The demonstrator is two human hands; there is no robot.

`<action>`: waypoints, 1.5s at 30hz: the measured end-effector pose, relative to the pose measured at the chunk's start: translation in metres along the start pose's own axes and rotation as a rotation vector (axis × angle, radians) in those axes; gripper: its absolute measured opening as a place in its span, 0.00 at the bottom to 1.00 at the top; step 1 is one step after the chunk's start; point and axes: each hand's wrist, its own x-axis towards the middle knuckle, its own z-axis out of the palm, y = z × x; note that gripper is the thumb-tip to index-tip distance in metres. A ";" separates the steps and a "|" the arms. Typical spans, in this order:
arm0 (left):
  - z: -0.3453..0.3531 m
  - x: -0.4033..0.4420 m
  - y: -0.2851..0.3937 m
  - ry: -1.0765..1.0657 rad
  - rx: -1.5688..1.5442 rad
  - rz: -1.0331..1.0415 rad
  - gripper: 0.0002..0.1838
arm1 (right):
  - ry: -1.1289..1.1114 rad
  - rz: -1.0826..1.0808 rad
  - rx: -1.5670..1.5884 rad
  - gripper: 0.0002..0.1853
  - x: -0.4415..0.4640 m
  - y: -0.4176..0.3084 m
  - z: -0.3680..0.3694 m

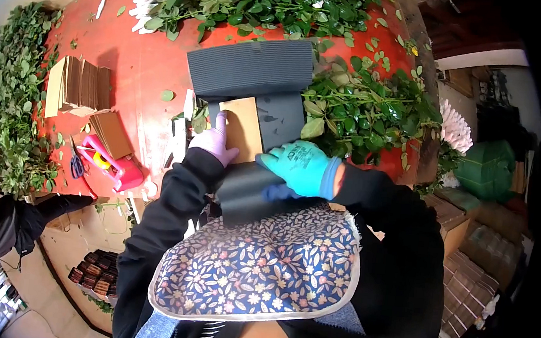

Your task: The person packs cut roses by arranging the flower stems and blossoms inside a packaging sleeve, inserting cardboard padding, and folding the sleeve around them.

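A tan cardboard piece lies on a black sheet at the table's front edge. The sheet's far part is a ribbed flap; its near part hangs toward my apron. My left hand, in a pale purple glove, rests at the cardboard's left side with index finger and thumb spread on it. In a teal glove, my right hand closes over the near right part of the sheet, by the cardboard's lower corner. Its fingertips are partly hidden, and a dark blue patch below them is blurred.
Leafy stems lie right of the sheet, with more bundles behind. On the left are cardboard stacks, scissors and a pink tape dispenser. Another person is at far left. A floral apron covers my lap.
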 end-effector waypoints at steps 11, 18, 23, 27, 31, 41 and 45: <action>-0.003 -0.012 0.015 0.018 0.128 -0.004 0.55 | 0.167 0.074 0.480 0.21 -0.014 0.015 -0.008; -0.002 0.001 0.012 -0.013 0.136 -0.011 0.54 | 0.315 0.070 -0.083 0.11 0.025 0.100 0.040; 0.001 -0.006 0.011 0.028 0.085 -0.025 0.53 | 0.036 0.193 -0.065 0.20 0.029 0.072 0.000; 0.001 -0.010 0.009 0.036 0.087 -0.023 0.53 | 0.202 -0.042 -0.230 0.34 0.044 0.035 -0.017; 0.000 -0.013 0.008 0.050 -0.009 -0.003 0.53 | 0.073 -0.068 -0.427 0.40 0.052 0.047 0.008; -0.002 -0.030 -0.043 0.326 -0.531 0.108 0.31 | 0.002 -0.030 -0.330 0.37 0.049 0.042 0.004; -0.006 -0.021 -0.012 0.442 -0.275 0.399 0.31 | -0.001 -0.051 -0.393 0.39 0.046 0.041 0.006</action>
